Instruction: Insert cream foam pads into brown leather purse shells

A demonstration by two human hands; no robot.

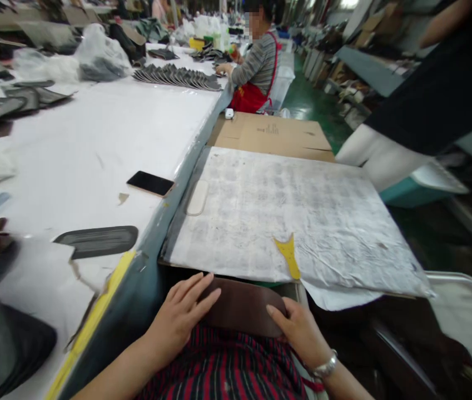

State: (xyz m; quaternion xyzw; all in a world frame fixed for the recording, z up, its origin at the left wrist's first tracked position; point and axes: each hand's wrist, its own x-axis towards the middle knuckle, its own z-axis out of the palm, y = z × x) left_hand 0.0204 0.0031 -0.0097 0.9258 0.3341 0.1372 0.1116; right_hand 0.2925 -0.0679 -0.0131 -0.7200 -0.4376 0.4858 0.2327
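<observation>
A dark brown, leather-like oblong piece (242, 305) with rounded ends lies above my lap, between my two hands. My right hand (298, 328) grips its right end, thumb on top and the other fingers hidden beneath. At the left end, my left hand (181, 308) rests with its fingers stretched out and apart over the piece's edge. Just beyond the piece is a board covered in white, wrinkled sheeting (323, 205). On this board lie a yellow forked piece (289, 255) and a pale oblong piece with rounded corners (197, 198).
To the left runs a long white table (106, 133) with a phone (151, 183) and a dark grey oblong piece (102, 240). Yellow tape (89, 328) marks its near edge. Cardboard (269, 133) extends behind the board. A co-worker (256, 66) sits farther off; another person (423, 100) stands right.
</observation>
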